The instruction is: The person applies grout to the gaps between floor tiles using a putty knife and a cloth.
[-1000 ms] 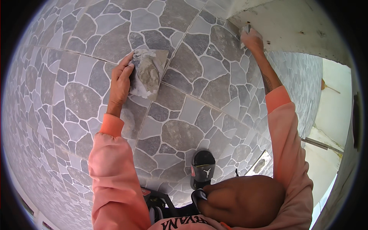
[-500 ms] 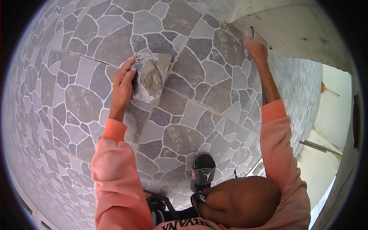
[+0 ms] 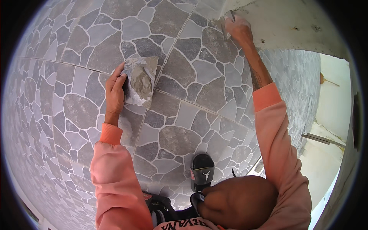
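My left hand (image 3: 115,91) grips the left edge of a flat, squarish board (image 3: 151,63), thumb and fingers closed on it. A lump of wet grey-brown mortar (image 3: 141,84) sits on the board, with paler smears around it. At the far right, my right hand (image 3: 240,30) is closed around a small hand tool (image 3: 232,15). Only a thin dark end shows above the fist; the fingers hide the rest, so its kind is unclear. This hand is at the lower edge of a pale plastered wall (image 3: 283,23), where it meets the floor tiles.
Stone-patterned grey tiles (image 3: 180,140) cover the floor, with straight joints between them. My foot in a black slide sandal (image 3: 202,170) and my bent knee (image 3: 239,201) are near the bottom. A brown strip (image 3: 316,138) and a small orange-brown object with a stick (image 3: 323,79) are at the right.
My right hand has moved left and farther away along the wall's lower edge with the tool. My left hand and the board appear shifted slightly left as the view moves.
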Tool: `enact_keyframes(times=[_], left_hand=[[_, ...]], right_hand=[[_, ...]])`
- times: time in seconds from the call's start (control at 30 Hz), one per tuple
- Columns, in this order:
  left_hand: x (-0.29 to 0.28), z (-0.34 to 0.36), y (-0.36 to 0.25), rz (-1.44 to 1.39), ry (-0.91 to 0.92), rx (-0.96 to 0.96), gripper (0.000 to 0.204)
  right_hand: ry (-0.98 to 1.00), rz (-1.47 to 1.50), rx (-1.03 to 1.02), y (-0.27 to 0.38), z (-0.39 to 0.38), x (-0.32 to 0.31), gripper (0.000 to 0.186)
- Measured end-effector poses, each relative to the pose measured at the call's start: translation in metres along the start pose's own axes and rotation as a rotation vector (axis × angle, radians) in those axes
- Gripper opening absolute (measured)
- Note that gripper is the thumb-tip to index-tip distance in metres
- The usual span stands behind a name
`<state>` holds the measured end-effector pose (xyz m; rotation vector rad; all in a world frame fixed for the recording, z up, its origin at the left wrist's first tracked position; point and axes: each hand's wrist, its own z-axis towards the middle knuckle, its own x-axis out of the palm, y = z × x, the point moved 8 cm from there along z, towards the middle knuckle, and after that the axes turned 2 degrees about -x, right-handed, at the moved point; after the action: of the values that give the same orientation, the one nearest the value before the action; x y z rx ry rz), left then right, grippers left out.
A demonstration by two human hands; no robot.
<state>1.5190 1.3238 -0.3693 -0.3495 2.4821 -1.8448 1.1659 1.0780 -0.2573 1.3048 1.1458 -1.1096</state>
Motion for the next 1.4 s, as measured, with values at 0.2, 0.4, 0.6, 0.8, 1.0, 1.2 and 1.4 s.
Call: enact_keyframes(times=[0.2, 0.4, 0.6, 0.8, 1.0, 1.2, 1.4], left_hand=[[0.022, 0.001, -0.009, -0.048, 0.035, -0.016, 0.044], [0.022, 0.003, -0.001, -0.036, 0.000, 0.006, 0.044], [0.005, -0.004, -0.010, -0.054, -0.013, -0.032, 0.044], [0.015, 0.004, 0.006, -0.103, -0.014, -0.042, 0.045], [0.009, 0.003, 0.009, -0.135, -0.053, -0.063, 0.044], [0.016, 0.007, 0.016, -0.161, -0.044, -0.063, 0.045], [-0.001, 0.004, 0.017, -0.113, -0.068, -0.056, 0.045]], right_hand=[[-0.117, -0.298, 0.060, -0.086, -0.015, 0.003, 0.037], [0.026, -0.455, -0.313, 0.018, 0.016, 0.045, 0.035], [-0.147, 0.092, -0.005, -0.013, -0.030, -0.020, 0.036], [-0.150, -0.170, 0.270, -0.183, -0.055, -0.031, 0.036], [-0.169, -0.307, 0.188, -0.167, -0.041, 0.000, 0.031], [-0.067, -0.465, -0.075, -0.077, -0.010, 0.045, 0.030], [-0.206, 0.117, -0.105, -0.009, -0.024, 0.011, 0.036]])
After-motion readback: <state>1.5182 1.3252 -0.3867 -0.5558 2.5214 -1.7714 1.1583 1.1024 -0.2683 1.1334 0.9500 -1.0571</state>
